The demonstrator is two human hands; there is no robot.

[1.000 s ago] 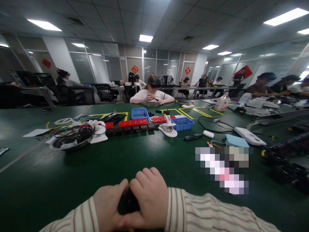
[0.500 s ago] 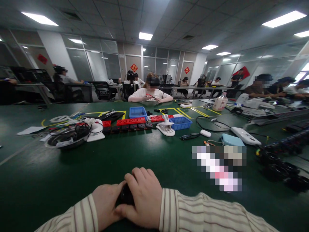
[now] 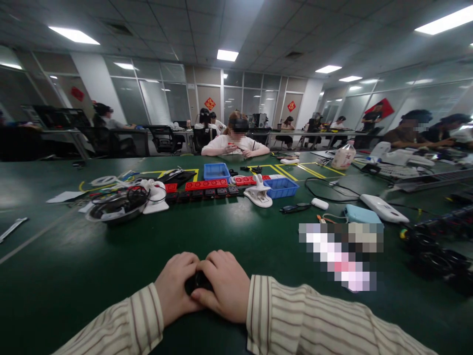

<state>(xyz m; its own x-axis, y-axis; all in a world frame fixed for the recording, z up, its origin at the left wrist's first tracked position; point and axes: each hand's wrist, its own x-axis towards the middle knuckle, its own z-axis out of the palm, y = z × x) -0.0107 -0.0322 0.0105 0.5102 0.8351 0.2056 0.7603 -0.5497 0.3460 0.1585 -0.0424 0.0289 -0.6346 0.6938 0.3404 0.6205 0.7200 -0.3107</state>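
A small black object (image 3: pixel 200 280) is held over the near desk (image 3: pixel 121 266) by the curled fingers (image 3: pixel 219 259) of the left hand (image 3: pixel 175 286) and right hand (image 3: pixel 231 291), grasped but not yet released, while the red sockets (image 3: pixel 207 185) beyond are left untouched.

It looks like an office doubling as a workshop in here: panel lights (image 3: pixel 227 55) overhead, glass partitions (image 3: pixel 151 102) behind, office chairs (image 3: pixel 164 140), seated people (image 3: pixel 229 145) all about, and a long green surface (image 3: pixel 96 261) bearing blue bins (image 3: pixel 217 176) and red socket-like strips (image 3: pixel 207 185).
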